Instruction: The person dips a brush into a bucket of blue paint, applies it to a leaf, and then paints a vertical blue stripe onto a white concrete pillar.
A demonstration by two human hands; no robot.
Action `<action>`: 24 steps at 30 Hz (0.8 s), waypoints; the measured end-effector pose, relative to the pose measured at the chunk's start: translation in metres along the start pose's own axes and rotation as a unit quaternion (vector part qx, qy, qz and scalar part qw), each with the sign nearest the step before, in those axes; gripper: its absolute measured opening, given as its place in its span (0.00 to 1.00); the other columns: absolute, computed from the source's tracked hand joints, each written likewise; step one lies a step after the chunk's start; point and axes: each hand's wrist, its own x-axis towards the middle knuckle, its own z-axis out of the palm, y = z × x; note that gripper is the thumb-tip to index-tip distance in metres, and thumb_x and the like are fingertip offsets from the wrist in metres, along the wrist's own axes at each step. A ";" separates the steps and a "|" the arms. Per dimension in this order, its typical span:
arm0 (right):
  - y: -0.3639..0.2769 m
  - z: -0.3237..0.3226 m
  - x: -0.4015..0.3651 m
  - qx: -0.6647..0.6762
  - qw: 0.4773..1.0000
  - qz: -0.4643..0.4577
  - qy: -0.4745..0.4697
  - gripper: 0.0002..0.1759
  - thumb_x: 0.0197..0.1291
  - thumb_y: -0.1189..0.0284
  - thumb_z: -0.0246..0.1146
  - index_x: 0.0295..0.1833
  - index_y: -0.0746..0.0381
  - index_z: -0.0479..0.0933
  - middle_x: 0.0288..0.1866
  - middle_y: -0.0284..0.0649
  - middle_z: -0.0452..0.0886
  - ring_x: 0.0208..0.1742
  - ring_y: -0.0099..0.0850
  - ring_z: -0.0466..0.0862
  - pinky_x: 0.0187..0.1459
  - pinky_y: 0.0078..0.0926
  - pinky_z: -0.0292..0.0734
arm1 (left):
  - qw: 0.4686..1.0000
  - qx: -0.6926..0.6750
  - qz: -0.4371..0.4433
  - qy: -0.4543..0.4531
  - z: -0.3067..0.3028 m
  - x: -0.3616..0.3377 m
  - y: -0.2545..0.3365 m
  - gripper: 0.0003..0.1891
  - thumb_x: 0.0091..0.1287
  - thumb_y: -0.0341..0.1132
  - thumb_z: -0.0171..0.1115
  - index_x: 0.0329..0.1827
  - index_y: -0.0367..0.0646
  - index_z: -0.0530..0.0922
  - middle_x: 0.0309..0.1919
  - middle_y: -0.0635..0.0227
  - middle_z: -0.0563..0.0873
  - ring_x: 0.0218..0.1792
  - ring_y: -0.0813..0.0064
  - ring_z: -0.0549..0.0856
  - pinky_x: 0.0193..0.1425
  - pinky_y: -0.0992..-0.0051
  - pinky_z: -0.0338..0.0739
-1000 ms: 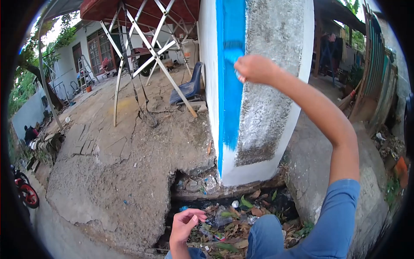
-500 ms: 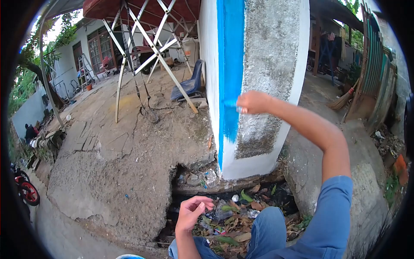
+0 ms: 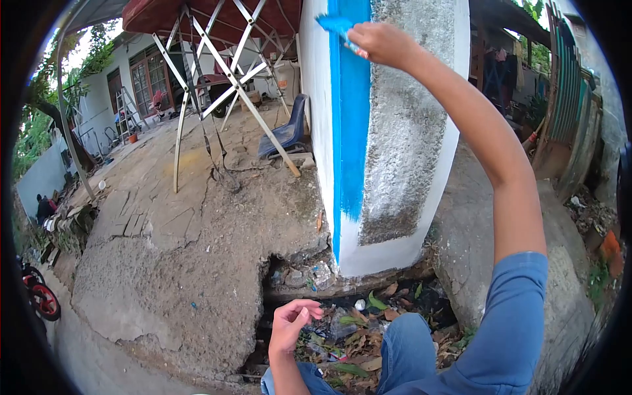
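The right hand (image 3: 382, 46) has gone up, gripping the paintbrush (image 3: 337, 25) that sticks out on its left. So the brushing seems higher now; the blue stripe (image 3: 350, 131) runs below that hand. The left hand (image 3: 288, 326) looks empty, fingers loosely bent.

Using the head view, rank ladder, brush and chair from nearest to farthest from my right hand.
1. Brush: held in the right hand.
2. Chair: left of the pillar, beyond it.
3. Ladder: far left, in the background.
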 end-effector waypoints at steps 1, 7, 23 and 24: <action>-0.007 0.006 -0.006 0.000 1.000 -0.002 -0.001 0.08 0.55 0.70 0.60 0.36 0.63 0.72 0.30 0.42 0.77 0.33 0.39 0.82 0.34 0.35 0.79 | 1.000 -0.002 0.000 0.000 0.000 0.001 -0.001 0.14 0.67 0.36 0.56 0.43 0.31 0.80 0.33 0.60 0.85 0.32 0.74 0.83 0.36 0.78 0.72; -0.086 0.029 -0.061 0.150 0.982 0.030 -0.106 0.10 0.56 0.68 0.60 0.33 0.65 0.71 0.26 0.45 0.77 0.29 0.41 0.81 0.31 0.36 0.78 | 1.000 -0.011 0.009 -0.006 -0.001 0.001 0.001 0.14 0.67 0.36 0.56 0.43 0.32 0.80 0.33 0.60 0.86 0.33 0.74 0.83 0.36 0.78 0.73; -0.181 0.037 -0.141 0.384 0.868 0.071 -0.308 0.14 0.61 0.62 0.57 0.38 0.63 0.76 0.31 0.47 0.80 0.35 0.46 0.81 0.39 0.42 0.77 | 1.000 -0.010 -0.005 -0.003 -0.002 -0.001 0.000 0.15 0.65 0.39 0.60 0.44 0.33 0.80 0.33 0.60 0.86 0.33 0.75 0.83 0.34 0.78 0.73; -0.159 0.034 -0.126 0.354 0.881 0.069 -0.305 0.13 0.61 0.62 0.57 0.39 0.62 0.77 0.30 0.46 0.79 0.34 0.44 0.81 0.38 0.40 0.78 | 1.000 -0.008 -0.003 -0.001 -0.003 0.000 -0.001 0.15 0.65 0.39 0.60 0.44 0.33 0.80 0.33 0.60 0.86 0.33 0.75 0.83 0.34 0.78 0.73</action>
